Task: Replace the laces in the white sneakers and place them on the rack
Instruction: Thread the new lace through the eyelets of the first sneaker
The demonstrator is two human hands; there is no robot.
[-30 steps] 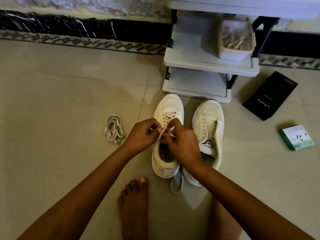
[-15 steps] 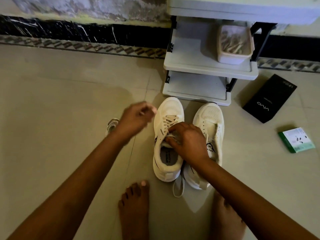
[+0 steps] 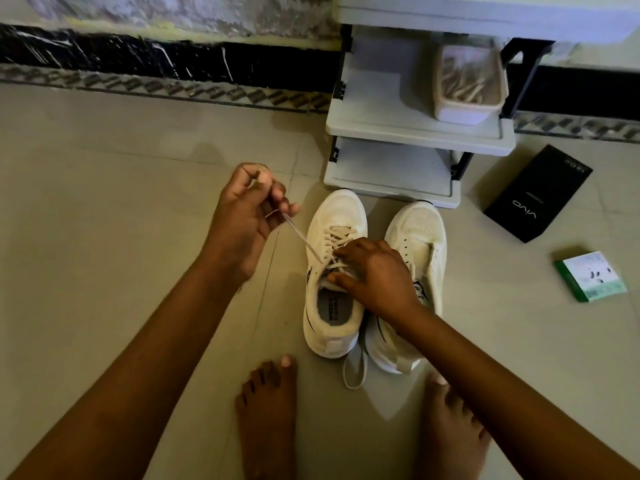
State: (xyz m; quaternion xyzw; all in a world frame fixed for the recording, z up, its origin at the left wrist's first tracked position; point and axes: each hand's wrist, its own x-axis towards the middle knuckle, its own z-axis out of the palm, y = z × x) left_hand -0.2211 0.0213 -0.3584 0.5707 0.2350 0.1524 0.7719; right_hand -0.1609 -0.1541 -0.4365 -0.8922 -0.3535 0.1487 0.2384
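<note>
White laced sneaker (image 3: 334, 271) sits on the tile floor (image 3: 104, 202) just in front of the rack (image 3: 391, 181), touching its unlaced twin (image 3: 420, 258) on the right; left hand (image 3: 242, 216) pinches the lace (image 3: 304, 242) end and draws it taut up-left from an upper eyelet, right hand (image 3: 372, 271) curls over the tongue and eyelets, gripping the shoe there. Likely risk: pulling too hard with a loose hold drags the shoe sideways or leaves the two ends uneven. The spare loop (image 3: 355, 370) behind the heels could snag too.
</note>
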